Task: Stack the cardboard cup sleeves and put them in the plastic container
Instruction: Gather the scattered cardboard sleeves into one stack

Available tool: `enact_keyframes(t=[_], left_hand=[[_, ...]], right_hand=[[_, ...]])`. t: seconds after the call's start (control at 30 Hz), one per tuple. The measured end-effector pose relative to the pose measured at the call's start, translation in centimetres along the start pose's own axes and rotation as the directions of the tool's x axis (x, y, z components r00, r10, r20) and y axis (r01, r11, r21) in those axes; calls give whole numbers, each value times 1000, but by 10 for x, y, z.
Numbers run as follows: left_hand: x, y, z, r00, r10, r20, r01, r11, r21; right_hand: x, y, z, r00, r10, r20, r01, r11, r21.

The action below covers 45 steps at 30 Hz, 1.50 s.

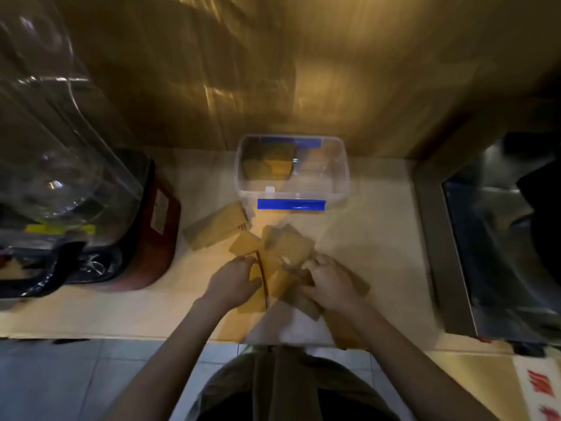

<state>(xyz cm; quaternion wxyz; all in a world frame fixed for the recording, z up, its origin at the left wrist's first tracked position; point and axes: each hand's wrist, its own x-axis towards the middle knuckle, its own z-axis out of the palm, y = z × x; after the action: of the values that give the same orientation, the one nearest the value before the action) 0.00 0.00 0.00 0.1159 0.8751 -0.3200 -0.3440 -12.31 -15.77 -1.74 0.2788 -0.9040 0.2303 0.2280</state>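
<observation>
Brown cardboard cup sleeves (285, 247) lie scattered on the counter in front of me. My left hand (233, 284) grips a few sleeves held on edge at the pile's left. My right hand (329, 284) presses on and grasps sleeves at the pile's right. A neat stack of sleeves (217, 224) lies to the far left of the pile. Behind the pile stands the clear plastic container (341, 174) with blue clips, lid off. Some sleeves (268, 165) sit inside its left part. The picture is blurred.
A blender with a clear jug and red base (151, 226) stands at the left. A steel sink (498, 238) is at the right. A wall rises just behind the container. The counter's front edge (121, 335) runs below my forearms.
</observation>
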Motion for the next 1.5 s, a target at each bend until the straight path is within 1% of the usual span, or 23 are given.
enact_keyframes(t=[0.07,0.1,0.17,0.23,0.27,0.33,0.4,0.5,0.53,0.63,0.7,0.77,0.83,0.93,1.03,1.13,1.2,1.3,1.33,1.43,1.5], left_hand=[[-6,-6,12,1000,1,-7,-1,998,61],[-10,-10,22,1000,10,-4,-9,997,82],[-17,-13,36,1000,21,18,-23,994,111],[-19,-12,49,999,37,25,-41,989,144],[-19,-13,53,999,30,30,-35,987,159],[-20,-13,62,998,10,61,-20,986,164],[-21,-13,67,995,-13,95,-3,986,165],[-20,-14,70,991,-26,128,0,980,197],[-20,-14,70,990,-25,136,-4,978,210],[-19,-16,70,989,-20,150,-13,977,215],[-18,-17,69,986,-14,163,-22,975,222],[-16,-17,69,985,-18,170,-23,971,238],[-16,-16,67,983,-30,182,-19,965,261],[-14,-10,64,976,-61,208,-6,952,308],[-12,-2,59,974,-83,211,10,946,323],[-11,4,58,978,-94,184,38,959,282],[-11,5,58,982,-95,165,48,962,267],[-12,3,59,984,-87,154,44,964,261],[-12,1,59,985,-83,150,44,967,250],[-11,-3,58,988,-83,133,55,977,204],[-10,-4,59,987,-88,131,61,979,193]], right_hand=[[-5,-2,15,998,-17,-68,9,994,-109],[-9,-1,25,996,-30,-81,19,990,-138],[-16,0,41,998,-31,-58,20,983,-180],[-20,3,53,994,-53,-96,28,968,-249],[-21,4,56,988,-69,-138,26,955,-295],[-23,4,64,981,-84,-173,22,943,-332],[-23,2,67,970,-104,-221,28,946,-323],[-26,-1,68,961,-97,-258,15,954,-301],[-26,0,69,959,-102,-266,27,963,-269],[-28,-4,65,973,-97,-207,62,984,-169],[-28,-3,60,972,-85,-220,62,992,-112],[-30,1,53,962,-64,-265,55,998,-41],[-33,10,46,950,-21,-312,27,1000,13],[-36,28,36,923,114,-366,-69,988,136],[-39,41,33,896,230,-379,-147,961,236],[-37,51,35,888,262,-378,-172,951,255],[-36,56,37,895,274,-353,-197,951,238],[-32,64,40,914,256,-314,-238,967,95],[-32,66,41,919,259,-298,-248,966,75],[-32,68,39,922,280,-267,-263,960,96],[-32,68,38,914,277,-297,-263,961,89]])
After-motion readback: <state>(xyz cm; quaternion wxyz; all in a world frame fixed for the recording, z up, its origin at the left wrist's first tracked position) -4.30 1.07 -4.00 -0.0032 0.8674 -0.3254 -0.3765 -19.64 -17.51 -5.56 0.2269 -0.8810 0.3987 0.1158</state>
